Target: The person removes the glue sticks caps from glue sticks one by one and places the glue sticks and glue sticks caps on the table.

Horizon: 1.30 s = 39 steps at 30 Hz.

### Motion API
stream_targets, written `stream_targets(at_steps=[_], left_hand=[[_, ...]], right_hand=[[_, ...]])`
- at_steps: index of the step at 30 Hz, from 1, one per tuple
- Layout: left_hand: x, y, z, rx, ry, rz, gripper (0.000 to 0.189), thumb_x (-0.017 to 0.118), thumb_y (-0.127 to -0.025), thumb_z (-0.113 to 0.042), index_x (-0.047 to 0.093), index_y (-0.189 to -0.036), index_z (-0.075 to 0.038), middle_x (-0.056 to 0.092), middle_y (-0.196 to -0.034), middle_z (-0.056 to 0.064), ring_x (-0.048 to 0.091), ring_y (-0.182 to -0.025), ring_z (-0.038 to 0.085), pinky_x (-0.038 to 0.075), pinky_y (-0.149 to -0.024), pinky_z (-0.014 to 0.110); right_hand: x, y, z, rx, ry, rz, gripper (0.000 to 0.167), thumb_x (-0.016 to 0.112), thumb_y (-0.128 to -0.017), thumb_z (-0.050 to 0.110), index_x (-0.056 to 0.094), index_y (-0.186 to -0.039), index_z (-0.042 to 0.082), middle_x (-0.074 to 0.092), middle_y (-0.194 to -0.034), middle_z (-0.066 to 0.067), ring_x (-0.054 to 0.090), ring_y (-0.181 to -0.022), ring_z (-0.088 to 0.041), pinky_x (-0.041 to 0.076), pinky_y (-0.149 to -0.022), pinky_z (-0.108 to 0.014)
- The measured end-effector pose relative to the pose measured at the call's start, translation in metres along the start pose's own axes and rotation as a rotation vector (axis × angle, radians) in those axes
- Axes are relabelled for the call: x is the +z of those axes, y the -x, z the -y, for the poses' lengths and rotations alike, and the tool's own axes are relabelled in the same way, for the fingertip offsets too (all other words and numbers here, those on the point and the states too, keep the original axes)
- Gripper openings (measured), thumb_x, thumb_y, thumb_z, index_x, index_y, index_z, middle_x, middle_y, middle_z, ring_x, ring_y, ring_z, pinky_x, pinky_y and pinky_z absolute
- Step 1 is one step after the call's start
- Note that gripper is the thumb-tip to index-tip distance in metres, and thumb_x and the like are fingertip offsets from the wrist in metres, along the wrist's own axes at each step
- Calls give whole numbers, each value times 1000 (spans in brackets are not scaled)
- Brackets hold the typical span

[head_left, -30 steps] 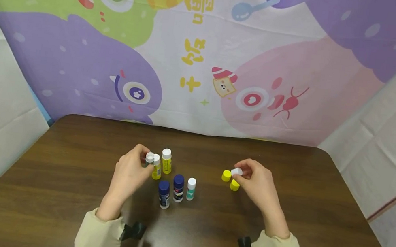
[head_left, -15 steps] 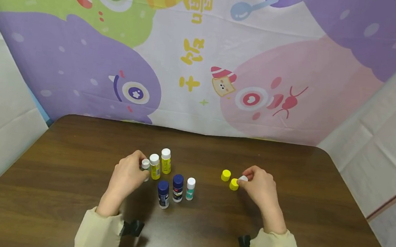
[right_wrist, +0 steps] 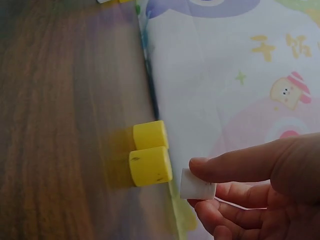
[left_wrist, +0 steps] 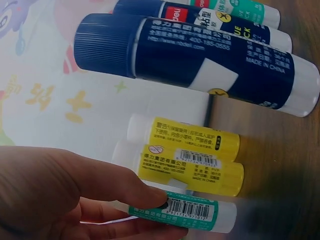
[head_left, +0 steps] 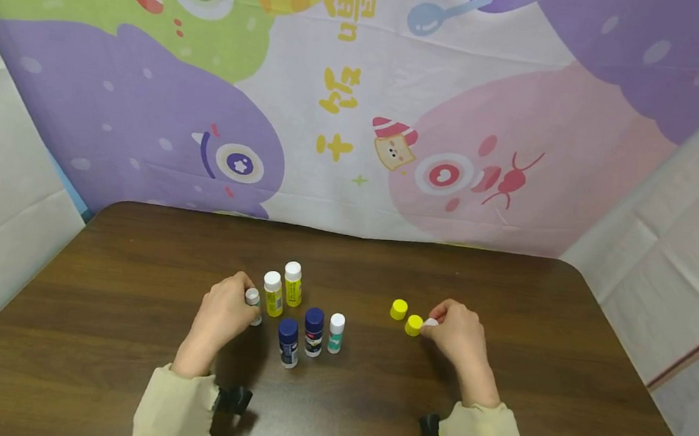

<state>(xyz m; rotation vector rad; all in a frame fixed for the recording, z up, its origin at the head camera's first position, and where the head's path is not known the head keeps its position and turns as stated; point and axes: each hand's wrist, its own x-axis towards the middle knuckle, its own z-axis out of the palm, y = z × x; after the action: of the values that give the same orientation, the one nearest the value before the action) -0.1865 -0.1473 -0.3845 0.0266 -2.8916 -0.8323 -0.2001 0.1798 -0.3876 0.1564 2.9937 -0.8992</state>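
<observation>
Counter (head_left: pixel 359 413) with a dark wood grain stretches beneath both my grips. My left grip (head_left: pixel 219 310) is clamped on a small green-and-white glue stick (left_wrist: pixel 220 215), which stands roughly upright with its white upper end showing past my hand; I cannot tell whether its base touches the wood. From the left wrist, a barcode (left_wrist: pixel 187 210) shows on its green label, right beside my grip. Just to the right of that grip and a little farther from me stand two yellow glue sticks with white tops, the nearer one (head_left: pixel 273 297) next to the stick I hold and the farther one (head_left: pixel 293 286) behind it to the right. Also right of my left grip, but closer to me, two navy glue sticks stand upright side by side, a left one (head_left: pixel 288 344) and a right one (head_left: pixel 313 332). Beyond these to the right, between my two grips, a white-capped teal glue stick (head_left: pixel 336 334) stands upright. My right grip (head_left: pixel 458 332), well apart from the left, pinches a white cap (right_wrist: pixel 195 185). Just left of it sits one yellow cap (head_left: pixel 414 325), and a second yellow cap (head_left: pixel 399 310) lies slightly farther left and away from me. Ahead of both grips, past the counter's far edge, hangs a cartoon-printed cloth (head_left: pixel 326 194).
</observation>
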Motion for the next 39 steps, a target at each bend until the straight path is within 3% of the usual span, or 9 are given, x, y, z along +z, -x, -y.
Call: stream_targets(at_steps=[11,39], left_hand=[[2,-1,5,-26,-32,60,21,63,-68,-6,55,-87,-1,60,-82,13,57,-73,30,44,-65,45],[6,-3,5,-18,-38,75,22,63,-69,-6,54,-88,0,59,-82,13,56,-75,30,44,-69,45]], right_hand=[[6,-3,-4,79,65,62,23,73,-71,18,60,-85,6,60,-80,-8,54,-70,-24,40,-57,-34],[19,-7,-10,116,129,114,25,75,-70,19,59,-84,6,58,-78,-8,52,-70,-24,39,-55,-34]])
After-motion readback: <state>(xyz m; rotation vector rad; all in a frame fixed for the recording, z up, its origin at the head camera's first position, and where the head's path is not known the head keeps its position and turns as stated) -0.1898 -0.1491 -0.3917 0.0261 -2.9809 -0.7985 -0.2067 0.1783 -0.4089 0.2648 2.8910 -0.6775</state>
